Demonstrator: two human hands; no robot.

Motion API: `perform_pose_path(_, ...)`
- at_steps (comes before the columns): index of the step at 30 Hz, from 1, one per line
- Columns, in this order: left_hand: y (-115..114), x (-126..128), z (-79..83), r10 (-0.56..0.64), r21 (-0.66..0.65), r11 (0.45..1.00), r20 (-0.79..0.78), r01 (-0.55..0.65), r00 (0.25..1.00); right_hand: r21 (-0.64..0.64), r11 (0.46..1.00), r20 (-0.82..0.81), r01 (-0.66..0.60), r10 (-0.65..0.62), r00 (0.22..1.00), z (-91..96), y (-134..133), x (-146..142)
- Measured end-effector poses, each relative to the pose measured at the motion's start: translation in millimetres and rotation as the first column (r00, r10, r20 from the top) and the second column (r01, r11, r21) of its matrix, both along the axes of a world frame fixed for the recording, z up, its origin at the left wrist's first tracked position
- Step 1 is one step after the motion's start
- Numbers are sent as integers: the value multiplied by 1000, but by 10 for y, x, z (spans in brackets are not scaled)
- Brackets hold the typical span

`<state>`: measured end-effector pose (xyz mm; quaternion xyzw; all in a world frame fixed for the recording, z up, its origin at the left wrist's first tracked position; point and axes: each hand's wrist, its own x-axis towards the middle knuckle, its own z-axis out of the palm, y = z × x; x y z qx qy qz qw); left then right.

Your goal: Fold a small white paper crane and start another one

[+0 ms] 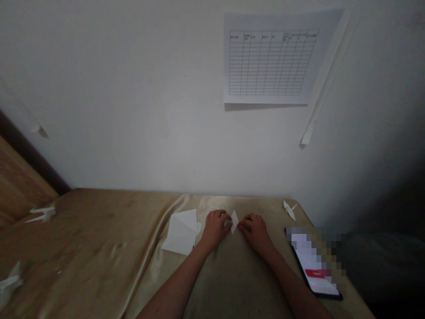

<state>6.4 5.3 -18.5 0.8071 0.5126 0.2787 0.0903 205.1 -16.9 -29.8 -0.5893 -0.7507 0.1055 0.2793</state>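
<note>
1. Forearms extend over the table from the near edge. Finding: a steady, even reach; both are best kept low so that the hands do not waver.
2. Cloth: shiny, covers the table, and shows folds left of the work. Judgement: it gives a soft backing, so creases need firm, even pressure, on a smooth patch.
3. Chart: fixed to the wall, clear of the work.
4. Phone: lies right of the right forearm, screen lit, partly pixelated. No contact with either hand noted.
5. Paper: white, creased, flat, just left of the left hand. Advisable to keep the left wrist from dragging it.
6. Left hand: thumb and forefinger pinch the left side of the diamond; remaining fingers curl in.
7. Right hand: fingertips gather and pinch at the right side; remaining fingers bend.
8. Birds: one at the far right corner, two folded white shapes at the left.
9. Diamond: small, white, between the hands, points far and near. Layers are too small to tell. Recommended: match edges at the tips before pressing; light grip, sharp crease.
</note>
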Motion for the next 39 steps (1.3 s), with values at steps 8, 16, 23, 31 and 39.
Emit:
perform_pose_path(8,-42,-23,14,-43,-43,998,-78,39,996,54,998,-65,-23,27,998,78,-27,4)
perform_pose_path(16,-13,-36,-1,-41,-49,998,-68,37,997,39,993,0,-107,107,994,104,-5,16)
perform_pose_path(23,-15,-24,2,-34,-44,999,-85,30,996,67,995,80,-78,72,994,87,2,-19)
perform_pose_path(31,0,-11,46,-18,-46,999,-71,14,997,127,982,127,-140,123,984,101,-1,-4)
perform_pose_path(39,46,-11,-32,3,-33,999,-24,-4,1000,141,985,195,-100,71,978,115,-12,-78)
